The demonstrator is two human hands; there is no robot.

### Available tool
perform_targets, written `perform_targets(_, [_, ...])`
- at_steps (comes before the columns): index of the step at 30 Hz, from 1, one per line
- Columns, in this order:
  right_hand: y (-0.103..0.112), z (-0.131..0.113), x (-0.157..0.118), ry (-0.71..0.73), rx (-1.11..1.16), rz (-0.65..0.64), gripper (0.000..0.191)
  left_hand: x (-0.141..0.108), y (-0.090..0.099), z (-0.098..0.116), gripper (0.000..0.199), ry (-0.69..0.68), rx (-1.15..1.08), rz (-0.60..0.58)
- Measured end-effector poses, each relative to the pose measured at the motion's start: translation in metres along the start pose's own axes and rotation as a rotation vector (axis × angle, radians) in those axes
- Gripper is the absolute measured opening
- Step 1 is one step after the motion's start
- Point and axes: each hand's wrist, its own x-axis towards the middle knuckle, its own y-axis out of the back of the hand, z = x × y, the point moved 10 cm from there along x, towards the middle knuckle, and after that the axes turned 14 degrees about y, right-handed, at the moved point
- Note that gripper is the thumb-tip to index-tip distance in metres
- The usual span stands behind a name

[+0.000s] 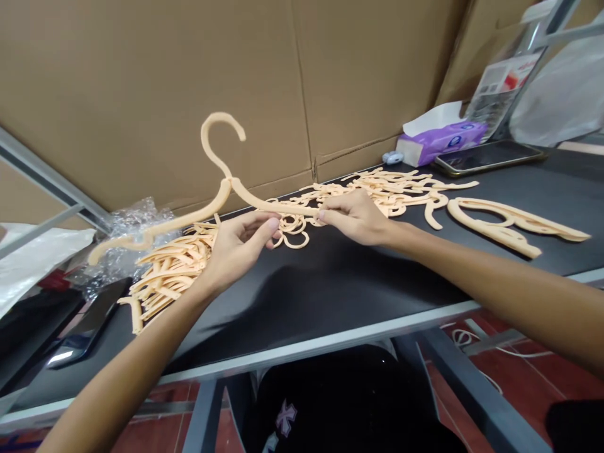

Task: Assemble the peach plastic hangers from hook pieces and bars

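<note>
A peach-coloured plastic folding clothes hanger point(186, 220) is raised over the table, its hook upward and both arms spread. My right hand point(353, 215) pinches the tip of its right arm between thumb and fingers. Further in along that same arm, my left hand point(243, 242) has its thumb and curled fingers together at the lower edge; the exact contact is partly hidden. Behind my right hand lies a heap of loose peach hanger pieces point(396, 189). Another pile of curved hanger arms point(174, 270) sits beside my left forearm.
Two joined hanger parts point(500, 220) lie at the right. Behind them are a phone point(491, 157), a purple tissue pack point(443, 143) and a plastic bottle point(504, 78). Clear plastic wrap point(127, 226) and a dark phone point(89, 324) rest at the left. Cardboard point(155, 82) walls the back.
</note>
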Motion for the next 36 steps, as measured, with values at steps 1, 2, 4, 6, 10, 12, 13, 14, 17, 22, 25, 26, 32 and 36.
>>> perform_targets(1, [-0.003,0.0,-0.001,0.0,0.001,-0.014,0.037,0.0,-0.001,-0.007,0.041,0.045,-0.089,-0.017])
perform_targets(2, [-0.005,-0.001,-0.001,0.002,0.003,-0.022,0.036,0.001,-0.002,-0.013,0.044,0.078,-0.169,-0.029])
perform_targets(4, [-0.007,-0.002,-0.003,0.01,0.009,-0.03,0.035,0.001,-0.004,-0.023,0.048,0.123,-0.293,-0.043])
perform_targets(6, [-0.009,-0.003,-0.004,0.012,0.018,-0.032,0.035,0.001,-0.003,-0.028,0.049,0.132,-0.366,-0.043])
perform_targets(10, [-0.014,-0.001,-0.008,0.011,0.03,-0.063,0.03,0.002,0.004,-0.032,0.046,0.115,-0.451,-0.021])
perform_targets(12, [-0.016,0.001,-0.008,0.009,0.026,-0.073,0.025,0.002,0.007,-0.033,0.042,0.108,-0.486,-0.021])
perform_targets(13, [-0.016,0.002,-0.008,0.011,0.017,-0.065,0.022,0.002,0.01,-0.033,0.038,0.101,-0.496,-0.013])
perform_targets(14, [-0.014,0.003,-0.007,0.014,-0.004,-0.046,0.021,0.002,0.013,-0.033,0.034,0.092,-0.502,0.004])
perform_targets(17, [0.009,0.006,-0.005,-0.001,-0.149,0.119,0.024,0.002,0.027,-0.034,0.022,0.064,-0.525,0.1])
perform_targets(22, [0.05,-0.004,-0.009,-0.008,-0.351,0.417,0.021,0.006,0.048,-0.041,0.018,0.041,-0.622,0.208])
perform_targets(25, [0.034,-0.003,-0.008,-0.036,-0.269,0.294,0.032,0.007,0.052,-0.043,0.018,0.039,-0.648,0.232])
perform_targets(26, [0.023,-0.004,-0.007,-0.03,-0.237,0.228,0.034,0.007,0.052,-0.043,0.018,0.037,-0.649,0.23])
perform_targets(32, [-0.014,-0.001,-0.011,-0.047,-0.135,0.05,0.035,0.004,0.037,-0.043,0.027,0.054,-0.635,0.161])
perform_targets(36, [-0.007,-0.003,-0.012,-0.047,-0.126,0.094,0.052,0.002,0.032,-0.045,0.022,0.071,-0.625,0.16])
